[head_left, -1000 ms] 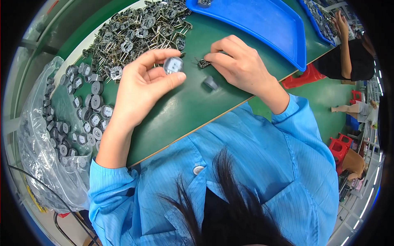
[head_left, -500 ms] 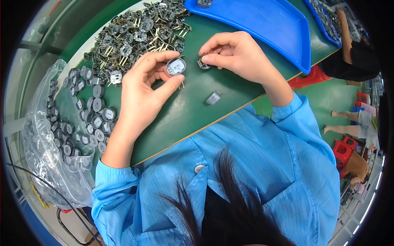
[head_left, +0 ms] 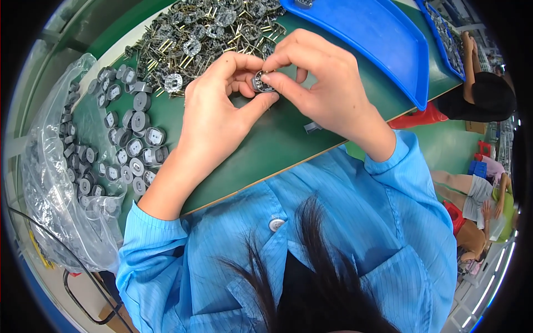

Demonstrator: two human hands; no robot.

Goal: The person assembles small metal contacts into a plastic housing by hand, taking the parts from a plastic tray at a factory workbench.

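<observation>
My left hand (head_left: 214, 114) is closed round a small round grey plastic housing (head_left: 256, 85), gripping its rim between thumb and fingers. Over the housing's open side sits a small round circuit board (head_left: 266, 81), pinched by the thumb and fingertips of my right hand (head_left: 330, 83). Fingers partly cover both parts, so how deep the board sits cannot be seen. Below my right hand a small grey plastic piece (head_left: 312, 127) lies on the green table. Beyond my left hand rises a heap of round circuit boards with brass-coloured pins (head_left: 222, 33).
Several loose grey housings (head_left: 141, 120) lie to the left, some inside a clear plastic bag (head_left: 44, 183). A blue tray (head_left: 366, 39) stands at the far right with one part in its corner. Past another tray (head_left: 444, 39), a co-worker's arm (head_left: 471, 69) reaches in.
My hands have come together; the circuit board in my right hand has moved left onto the housing. The housing has turned, and my right hand now partly covers the loose grey piece.
</observation>
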